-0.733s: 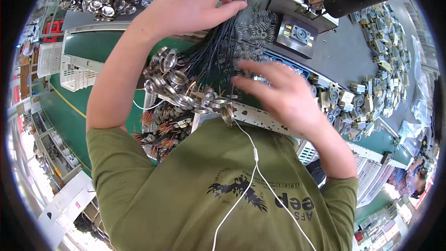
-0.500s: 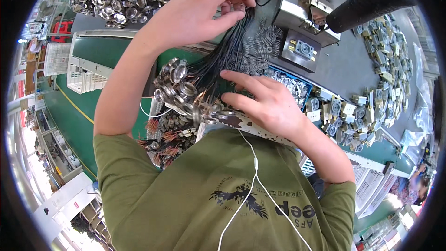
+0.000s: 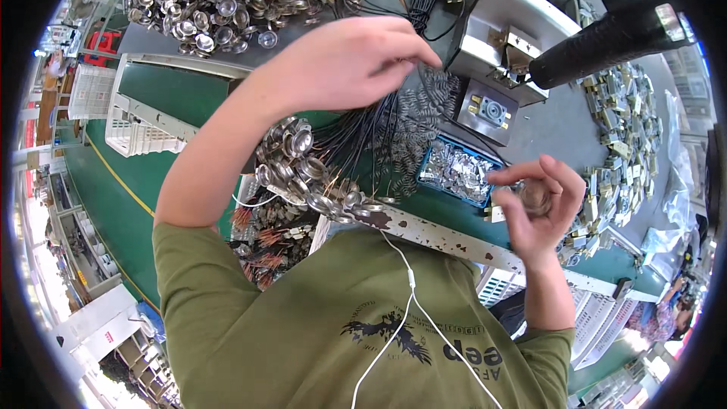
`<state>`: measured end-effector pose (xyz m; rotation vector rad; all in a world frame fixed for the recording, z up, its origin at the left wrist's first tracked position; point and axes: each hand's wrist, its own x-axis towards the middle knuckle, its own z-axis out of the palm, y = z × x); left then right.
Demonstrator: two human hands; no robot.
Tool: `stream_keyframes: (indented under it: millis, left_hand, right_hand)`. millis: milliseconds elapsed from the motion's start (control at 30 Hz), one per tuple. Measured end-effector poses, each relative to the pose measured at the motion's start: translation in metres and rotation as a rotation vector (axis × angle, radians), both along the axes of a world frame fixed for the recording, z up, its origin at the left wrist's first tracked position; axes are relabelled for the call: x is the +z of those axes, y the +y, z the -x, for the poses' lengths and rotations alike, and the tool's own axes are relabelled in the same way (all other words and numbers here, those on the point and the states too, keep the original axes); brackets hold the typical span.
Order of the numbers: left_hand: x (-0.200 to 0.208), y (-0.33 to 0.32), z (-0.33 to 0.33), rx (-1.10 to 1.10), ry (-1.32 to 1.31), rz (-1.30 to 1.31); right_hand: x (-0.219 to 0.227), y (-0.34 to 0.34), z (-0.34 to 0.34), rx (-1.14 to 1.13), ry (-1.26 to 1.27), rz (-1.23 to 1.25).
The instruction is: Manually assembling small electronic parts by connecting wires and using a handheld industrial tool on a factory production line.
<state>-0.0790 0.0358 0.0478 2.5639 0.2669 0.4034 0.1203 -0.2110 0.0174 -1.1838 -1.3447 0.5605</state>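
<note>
My left hand (image 3: 363, 64) reaches over the pile of small metal springs (image 3: 422, 117), its fingers pressed together at the pile's far end; what they pinch is hidden. A bundle of black wires (image 3: 363, 140) runs beneath that hand. To the right, my right hand (image 3: 547, 208) is curled beside a blue tray of small silvery metal parts (image 3: 457, 172). Something roundish shows inside its curled fingers, but I cannot make out what. One thin black wire (image 3: 485, 142) stretches from the springs toward its fingertips. Shiny round metal cups (image 3: 299, 153) lie near my left forearm.
A metal fixture holding a square socket part (image 3: 488, 111) stands beyond the tray, beneath a black cylindrical tool (image 3: 598, 45). Many socket parts (image 3: 617, 144) are heaped at the right. More metal cups (image 3: 219, 7) cover the far left. A chipped white table edge (image 3: 439, 238) runs before me.
My right hand has moved from the wires to the right, past the blue tray. My left hand has come nearer and right, from the wire bundle to the springs.
</note>
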Motion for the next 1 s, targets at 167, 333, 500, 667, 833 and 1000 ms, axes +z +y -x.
stream_keyframes:
  millis: [167,333,500,667,833,1000]
  left_hand:
    - [0.001,-0.028,-0.042,-0.1,0.084,-0.035]
    - [-0.009,-0.023,-0.07,-0.176,-0.087,-0.11]
    - [-0.032,-0.03,-0.089,-0.293,-0.104,-0.286]
    - [-0.042,-0.033,-0.097,-0.285,-0.016,-0.309]
    - [-0.041,-0.035,-0.099,-0.27,-0.023,-0.297]
    - [-0.042,-0.038,-0.098,-0.258,-0.009,-0.369]
  right_hand:
    - [0.055,0.013,-0.026,-0.264,-0.915,0.066]
    - [0.045,0.016,-0.057,0.159,-0.4,0.932]
    - [0.007,-0.007,-0.023,0.094,-0.642,0.583]
    - [-0.005,-0.009,-0.019,-0.025,-0.568,0.456]
    - [0.001,-0.01,-0.018,-0.018,-0.655,0.408]
    - [0.01,-0.011,-0.027,0.022,-0.921,0.19]
